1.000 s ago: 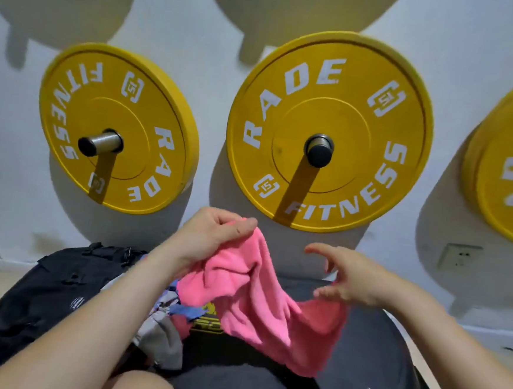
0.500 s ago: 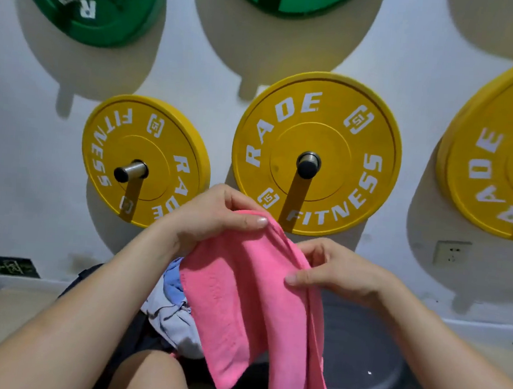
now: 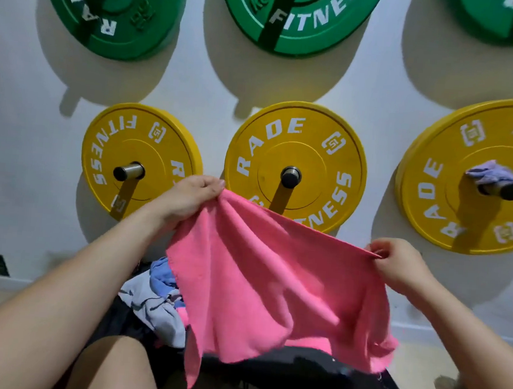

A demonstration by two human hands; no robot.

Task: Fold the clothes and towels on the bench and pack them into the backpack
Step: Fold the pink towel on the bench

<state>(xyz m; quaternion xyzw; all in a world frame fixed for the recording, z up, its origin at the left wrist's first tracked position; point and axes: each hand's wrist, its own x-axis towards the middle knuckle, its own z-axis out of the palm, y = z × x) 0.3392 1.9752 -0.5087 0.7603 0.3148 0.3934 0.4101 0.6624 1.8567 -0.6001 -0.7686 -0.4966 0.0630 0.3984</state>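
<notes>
I see a white wall (image 3: 12, 159) in front of me. Big round weight plates hang on it. Three green plates (image 3: 294, 16) are up high, and three yellow plates (image 3: 314, 143) sit in a row under them. Each yellow plate hangs on a metal peg (image 3: 290, 176).

The pink towel (image 3: 266, 287) is the next biggest thing. It is held up in the air, in front of the middle yellow plate. It is spread wide between the two hands and hangs down loose. Its bottom edge drops in front of the black bench (image 3: 296, 378) below.

To the left of the towel, a pile of clothes (image 3: 154, 303) lies in a heap, grey and blue, not folded. A dark shape (image 3: 122, 322) shows under the pile. It may be the backpack, but I cannot tell from here.

The left hand (image 3: 187, 198) is up high. Its fingers are curled round the top left corner of the towel, and the cloth is bunched there. The right hand (image 3: 397, 266) is lower and out to the side. It pinches the other top corner between thumb and fingers.

A small purple cloth (image 3: 487, 175) is draped over the peg of the right yellow plate.
</notes>
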